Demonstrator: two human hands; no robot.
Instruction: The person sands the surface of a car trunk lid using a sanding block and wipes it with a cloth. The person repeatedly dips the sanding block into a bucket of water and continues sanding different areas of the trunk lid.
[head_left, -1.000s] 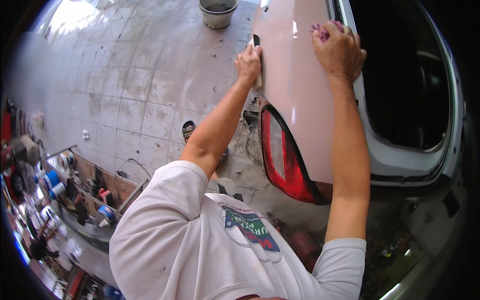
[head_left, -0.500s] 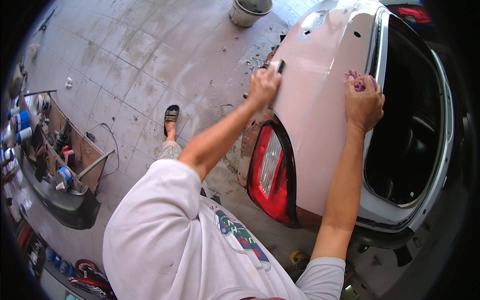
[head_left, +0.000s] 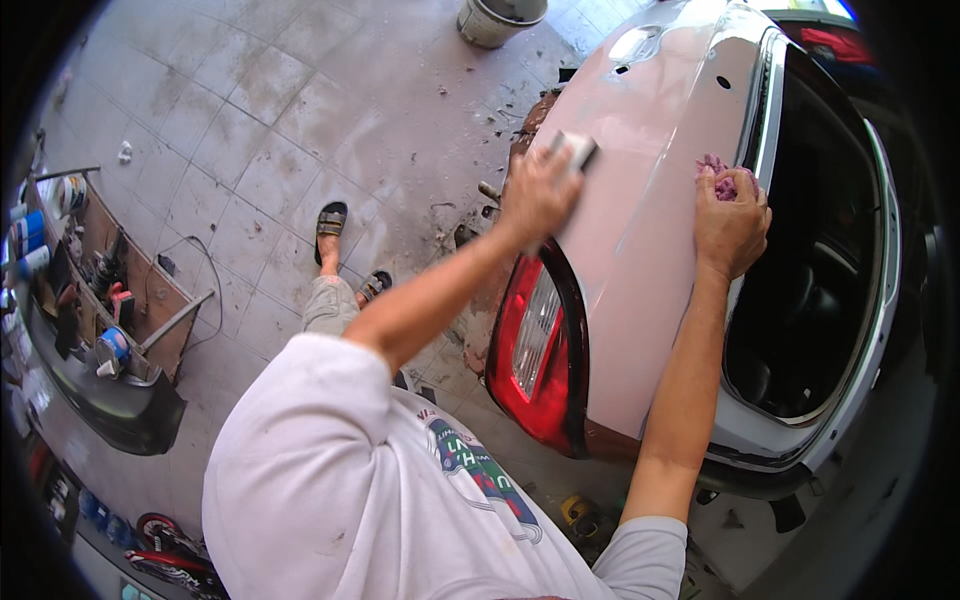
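Observation:
My left hand (head_left: 540, 205), smeared by motion, grips a small pale sanding block (head_left: 575, 150) with a dark edge. It is over the left part of the dull pink car panel (head_left: 640, 250), just beyond the red and clear tail light (head_left: 535, 340). My right hand (head_left: 733, 232) is closed round a crumpled purple-pink cloth (head_left: 722, 178) at the panel's right side, beside the dark window opening (head_left: 810, 270). The cloth is partly hidden by my fingers.
A dirty bucket (head_left: 500, 22) stands on the tiled floor (head_left: 230, 130) ahead. To the left, a dark bumper (head_left: 115, 400) lies beside a brown tray-like piece (head_left: 165, 300) with cans and tools. A yellow-and-black tool (head_left: 580, 512) sits below the car's rear.
My left hand has moved the sanding block right and slightly nearer across the panel. The right hand still holds the cloth in nearly the same place. The view has shifted slightly.

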